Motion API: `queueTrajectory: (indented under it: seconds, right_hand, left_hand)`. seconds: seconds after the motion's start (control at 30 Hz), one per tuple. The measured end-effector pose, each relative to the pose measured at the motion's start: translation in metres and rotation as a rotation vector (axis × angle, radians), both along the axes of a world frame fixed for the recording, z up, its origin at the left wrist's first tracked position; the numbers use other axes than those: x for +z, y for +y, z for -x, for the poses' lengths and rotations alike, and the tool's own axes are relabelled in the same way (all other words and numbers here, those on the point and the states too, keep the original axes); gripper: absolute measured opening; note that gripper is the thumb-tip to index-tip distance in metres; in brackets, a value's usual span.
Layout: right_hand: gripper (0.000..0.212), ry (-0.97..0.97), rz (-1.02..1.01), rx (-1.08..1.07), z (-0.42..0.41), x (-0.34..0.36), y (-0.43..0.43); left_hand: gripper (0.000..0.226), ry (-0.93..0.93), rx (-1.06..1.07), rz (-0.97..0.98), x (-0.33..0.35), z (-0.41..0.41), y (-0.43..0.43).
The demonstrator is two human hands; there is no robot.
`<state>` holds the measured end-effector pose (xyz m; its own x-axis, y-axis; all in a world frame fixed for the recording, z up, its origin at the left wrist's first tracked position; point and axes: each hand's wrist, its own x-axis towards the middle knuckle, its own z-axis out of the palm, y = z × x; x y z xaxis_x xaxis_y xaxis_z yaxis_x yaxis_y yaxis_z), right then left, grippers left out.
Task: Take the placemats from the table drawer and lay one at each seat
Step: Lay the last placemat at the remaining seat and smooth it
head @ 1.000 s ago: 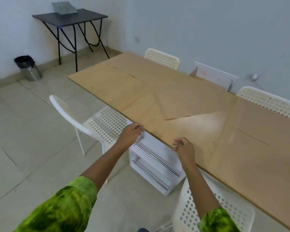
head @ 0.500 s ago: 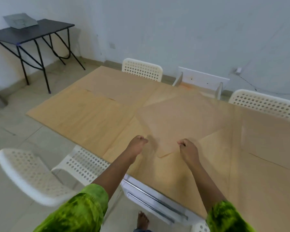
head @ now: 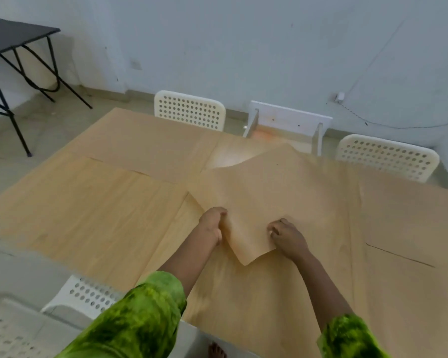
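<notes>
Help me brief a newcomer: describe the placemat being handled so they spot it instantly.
On the long wooden table, look at its middle, between the left hand and right hand. That tan placemat sits crooked, near corner lifted; the others lie flat.

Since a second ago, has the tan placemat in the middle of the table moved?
Yes. The placemat, then flat, now has its near corner lifted toward the table's near edge, pinched by the left hand and right hand.
</notes>
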<state>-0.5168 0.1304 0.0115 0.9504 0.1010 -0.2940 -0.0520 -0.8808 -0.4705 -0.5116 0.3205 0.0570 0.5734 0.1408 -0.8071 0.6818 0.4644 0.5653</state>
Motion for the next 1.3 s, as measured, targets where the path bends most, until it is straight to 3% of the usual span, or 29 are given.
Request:
queueTrajectory:
  seconds: [0.07, 0.17, 0.3, 0.57, 0.77, 1.0, 1.17, 1.3]
  right_hand:
    - [0.031, 0.016, 0.002, -0.017, -0.004, -0.001, 0.0]
    - [0.031, 0.014, -0.052, -0.079, -0.013, 0.0, -0.001]
    - [0.032, -0.02, -0.126, -0.25, -0.037, 0.005, -0.015]
    - [0.043, 0.026, 0.031, -0.588, -0.07, 0.012, -0.051]
    - [0.055, -0.022, -0.224, -0.75, -0.071, 0.02, -0.03]
    - [0.017, -0.094, -0.636, -0.772, -0.037, 0.042, 0.041]
    - [0.011, -0.098, -0.82, -0.782, 0.015, 0.046, 0.134]
    - [0.013, -0.093, -0.911, -0.847, 0.055, 0.038, 0.209]
  left_hand:
    - [0.004, -0.081, 0.038, 0.014, -0.003, -0.003, -0.002]
    - [0.013, -0.243, 0.043, -0.062, -0.008, -0.01, 0.002]
    - [0.034, -0.413, -0.124, -0.465, -0.012, -0.018, 0.017]
    - [0.033, -0.507, -0.111, -0.195, -0.006, -0.022, 0.111]
    - [0.03, -0.524, -0.21, -0.2, 0.005, -0.012, 0.192]
    - [0.028, -0.535, -0.227, -0.239, 0.014, 0.017, 0.291]
    - [0.02, -0.522, -0.202, -0.238, 0.018, 0.049, 0.383]
    - [0.036, -0.5, -0.172, -0.258, 0.02, 0.071, 0.456]
